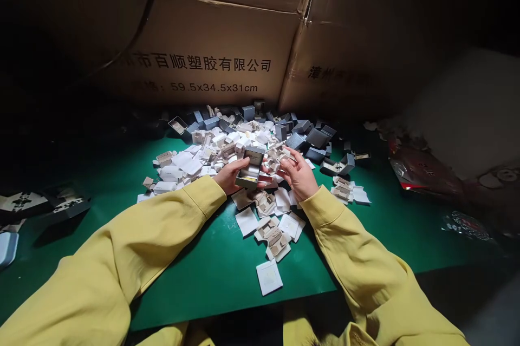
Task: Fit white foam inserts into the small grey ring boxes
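Note:
My left hand (231, 175) is closed around a small dark hinged jewelry box (248, 178), its lid standing up with printing inside. A pale lining and a yellowish spot show in its base. Just right of the box, my right hand (299, 177) has thumb and fingers pinched at a folded beige insert (277, 157), partly against the pile behind. Under and around both hands lies a heap of white and beige inserts (219, 145). Nearer to me are several loose inserts (275, 237) and a white square pad (268, 276).
Dark jewelry boxes (317, 137) lie behind and right of the heap, some open. More open boxes (67, 202) are at the left. Large cardboard cartons (211, 37) wall off the back of the green table (195, 275). Plastic-wrapped packages (426, 173) lie at the right.

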`<state>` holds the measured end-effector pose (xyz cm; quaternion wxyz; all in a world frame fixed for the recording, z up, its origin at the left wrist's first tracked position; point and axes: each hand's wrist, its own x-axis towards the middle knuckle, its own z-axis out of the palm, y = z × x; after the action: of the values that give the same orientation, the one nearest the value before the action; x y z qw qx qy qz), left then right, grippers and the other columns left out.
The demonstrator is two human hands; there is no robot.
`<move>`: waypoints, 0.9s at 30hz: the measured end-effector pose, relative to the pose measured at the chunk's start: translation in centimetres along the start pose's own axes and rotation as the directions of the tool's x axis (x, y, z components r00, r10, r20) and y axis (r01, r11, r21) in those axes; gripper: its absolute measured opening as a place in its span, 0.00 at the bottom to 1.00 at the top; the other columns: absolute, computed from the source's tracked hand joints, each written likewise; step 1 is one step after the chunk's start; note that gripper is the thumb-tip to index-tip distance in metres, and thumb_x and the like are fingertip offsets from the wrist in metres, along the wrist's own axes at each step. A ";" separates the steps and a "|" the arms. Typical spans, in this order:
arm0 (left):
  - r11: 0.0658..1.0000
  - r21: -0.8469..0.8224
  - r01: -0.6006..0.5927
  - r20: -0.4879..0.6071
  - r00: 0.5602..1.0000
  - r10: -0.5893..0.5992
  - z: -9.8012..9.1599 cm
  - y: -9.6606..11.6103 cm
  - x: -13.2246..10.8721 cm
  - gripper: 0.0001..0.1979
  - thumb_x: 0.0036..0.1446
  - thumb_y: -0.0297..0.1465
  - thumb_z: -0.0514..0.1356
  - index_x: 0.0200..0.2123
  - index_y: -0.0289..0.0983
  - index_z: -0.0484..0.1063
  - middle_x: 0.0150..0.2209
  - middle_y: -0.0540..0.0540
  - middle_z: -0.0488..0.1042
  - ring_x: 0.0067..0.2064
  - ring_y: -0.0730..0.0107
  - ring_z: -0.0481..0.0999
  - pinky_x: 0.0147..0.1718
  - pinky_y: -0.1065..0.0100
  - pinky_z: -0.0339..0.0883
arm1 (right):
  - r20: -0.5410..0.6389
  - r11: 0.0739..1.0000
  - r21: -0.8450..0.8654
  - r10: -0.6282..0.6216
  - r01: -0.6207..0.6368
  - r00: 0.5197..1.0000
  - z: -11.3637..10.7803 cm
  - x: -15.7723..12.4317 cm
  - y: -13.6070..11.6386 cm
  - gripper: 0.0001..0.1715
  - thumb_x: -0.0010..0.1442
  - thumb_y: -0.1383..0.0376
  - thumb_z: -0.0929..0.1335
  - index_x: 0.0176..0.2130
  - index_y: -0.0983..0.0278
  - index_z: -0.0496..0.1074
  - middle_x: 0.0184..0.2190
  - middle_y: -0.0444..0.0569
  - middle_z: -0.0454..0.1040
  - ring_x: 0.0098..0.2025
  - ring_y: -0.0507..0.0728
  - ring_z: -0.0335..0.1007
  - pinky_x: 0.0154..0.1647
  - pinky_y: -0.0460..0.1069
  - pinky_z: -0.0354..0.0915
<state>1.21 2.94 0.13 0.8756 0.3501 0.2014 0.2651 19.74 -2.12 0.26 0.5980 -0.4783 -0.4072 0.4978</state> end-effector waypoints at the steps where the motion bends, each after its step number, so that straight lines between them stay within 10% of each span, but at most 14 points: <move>1: 1.000 -0.007 -0.003 0.004 1.000 0.003 -0.1 0.0 0.0 0.21 0.53 0.35 0.56 0.49 0.30 0.66 0.38 0.37 0.76 0.42 0.53 0.77 0.40 0.56 0.70 | 0.005 1.000 0.001 0.009 -0.009 1.000 0.0 0.0 0.1 0.32 0.44 0.53 0.72 0.48 0.58 0.63 0.37 0.47 0.72 0.38 0.55 0.71 0.39 0.53 0.71; 27: 0.997 0.071 -0.041 -0.123 0.991 0.050 -0.4 -0.3 0.5 0.22 0.54 0.40 0.54 0.45 0.28 0.70 0.40 0.36 0.76 0.43 0.56 0.76 0.45 0.57 0.68 | 0.077 0.998 -0.067 0.010 -0.005 0.997 0.2 0.1 0.9 0.29 0.37 0.56 0.75 0.39 0.61 0.67 0.35 0.46 0.73 0.40 0.55 0.70 0.42 0.53 0.68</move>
<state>1.49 3.24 -0.46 0.8425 0.3669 0.2568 0.2993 19.39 -1.98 -0.58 0.5637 -0.4797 -0.4447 0.5043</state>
